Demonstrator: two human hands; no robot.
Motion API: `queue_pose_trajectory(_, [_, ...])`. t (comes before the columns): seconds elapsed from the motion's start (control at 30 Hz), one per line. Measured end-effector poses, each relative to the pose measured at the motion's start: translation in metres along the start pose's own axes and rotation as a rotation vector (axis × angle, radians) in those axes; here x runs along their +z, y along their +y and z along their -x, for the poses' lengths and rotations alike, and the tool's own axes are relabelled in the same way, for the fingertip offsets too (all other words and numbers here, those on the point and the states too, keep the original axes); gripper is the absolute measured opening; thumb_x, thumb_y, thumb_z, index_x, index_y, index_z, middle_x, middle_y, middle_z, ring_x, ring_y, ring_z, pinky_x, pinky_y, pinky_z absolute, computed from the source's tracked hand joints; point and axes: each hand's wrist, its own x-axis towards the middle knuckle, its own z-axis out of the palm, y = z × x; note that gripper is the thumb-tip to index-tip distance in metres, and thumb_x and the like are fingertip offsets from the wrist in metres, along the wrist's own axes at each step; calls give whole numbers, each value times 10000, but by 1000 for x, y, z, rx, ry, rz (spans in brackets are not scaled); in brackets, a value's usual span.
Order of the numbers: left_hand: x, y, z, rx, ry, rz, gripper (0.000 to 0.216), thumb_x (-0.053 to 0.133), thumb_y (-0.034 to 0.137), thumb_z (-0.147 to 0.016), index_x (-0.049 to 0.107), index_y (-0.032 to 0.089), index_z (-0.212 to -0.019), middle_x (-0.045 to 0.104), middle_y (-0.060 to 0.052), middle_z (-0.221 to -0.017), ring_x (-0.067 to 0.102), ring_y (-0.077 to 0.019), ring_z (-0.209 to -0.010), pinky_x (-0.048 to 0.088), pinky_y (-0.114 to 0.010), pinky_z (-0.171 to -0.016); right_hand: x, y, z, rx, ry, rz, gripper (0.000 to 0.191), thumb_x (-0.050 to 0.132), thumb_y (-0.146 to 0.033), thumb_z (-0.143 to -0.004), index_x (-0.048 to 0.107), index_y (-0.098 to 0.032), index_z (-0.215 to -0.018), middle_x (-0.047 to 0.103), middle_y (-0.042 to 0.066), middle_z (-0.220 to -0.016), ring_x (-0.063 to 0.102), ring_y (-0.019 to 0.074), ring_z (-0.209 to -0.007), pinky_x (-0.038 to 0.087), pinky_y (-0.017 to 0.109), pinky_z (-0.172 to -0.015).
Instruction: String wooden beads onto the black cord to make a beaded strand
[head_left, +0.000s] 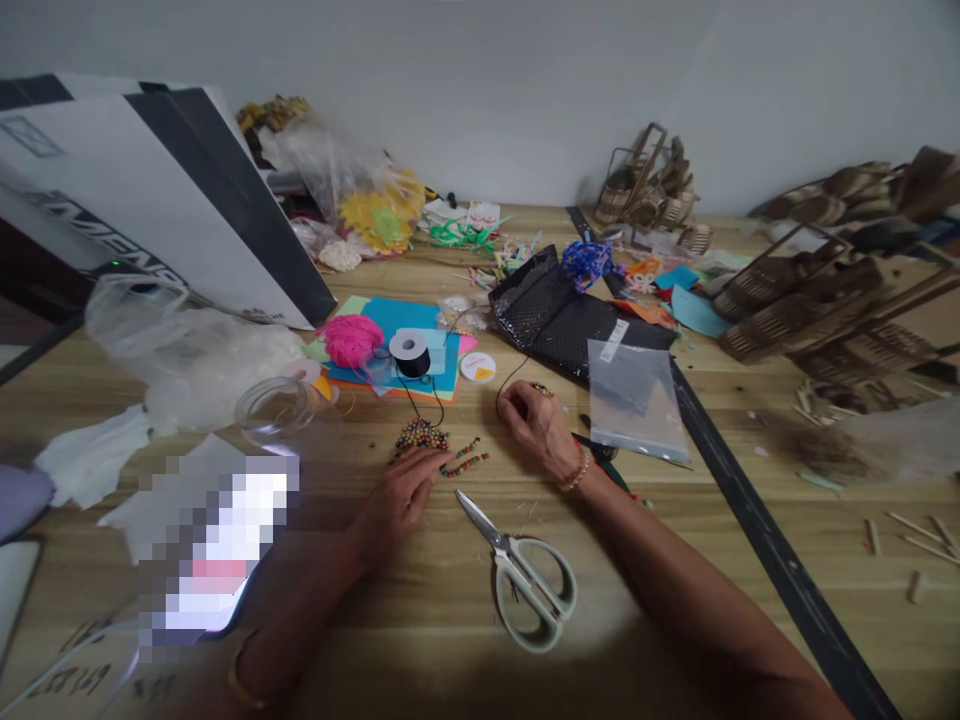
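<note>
My left hand (405,490) rests on the table with its fingers stretched out flat, touching the near edge of a pile of small multicoloured beads (420,436). Just beyond its fingertips lie short rows of beads (466,460). My right hand (540,425) is closed in a pinch on a thin black cord (513,374), which loops up from the fingers. A few more beads (541,389) show at its far side; whether they are on the cord is hidden. White-handled scissors (517,578) lie between my forearms. Behind the beads stands a spool of black cord (410,352).
Pink yarn (352,342) and coloured paper sheets (390,312) lie behind the left hand. A clear jar (276,410) and a lit phone (225,550) are at left. A black bubble mailer (544,310) and a clear zip bag (637,400) lie beyond the right hand. Small wooden baskets (780,290) crowd the right.
</note>
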Motion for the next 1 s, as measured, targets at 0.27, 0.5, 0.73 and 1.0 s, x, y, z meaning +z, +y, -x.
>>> queue_pose_trajectory(0.27, [-1, -3, -1, 12, 81, -10, 328, 397, 82, -889, 649, 154, -1087, 686, -97, -1002, 590, -197, -997, 496, -364, -879, -3, 2, -2, 42, 41, -32, 127, 473, -237, -852, 560, -180, -778, 620, 22, -646, 529, 139, -557, 362, 237, -564])
queue_pose_trajectory(0.5, [-3, -4, -1, 8, 73, -36, 320, 421, 73, -875, 657, 152, -1076, 679, -99, -999, 577, -200, -993, 488, -369, -877, -4, 2, -3, 24, 46, -27, 133, 474, -236, -852, 568, -172, -783, 612, 27, -633, 518, 137, -549, 356, 239, -561])
queue_pose_trajectory(0.73, [-9, -9, -1, -133, 197, -86, 193, 520, 154, -866, 687, 170, -960, 681, -74, -878, 599, -192, -864, 493, -343, -789, -1, -3, 1, 5, 40, -107, 152, 482, -264, -849, 567, -175, -761, 556, 6, -603, 469, 124, -533, 346, 240, -550])
queue_pose_trajectory(1.0, [-18, -13, -1, -213, 174, -90, 120, 582, 193, -827, 690, 164, -782, 655, -43, -755, 595, -178, -777, 478, -313, -730, 26, -23, 19, -57, -156, -511, 165, 511, -284, -864, 572, -169, -761, 550, 2, -655, 477, 123, -594, 378, 231, -562])
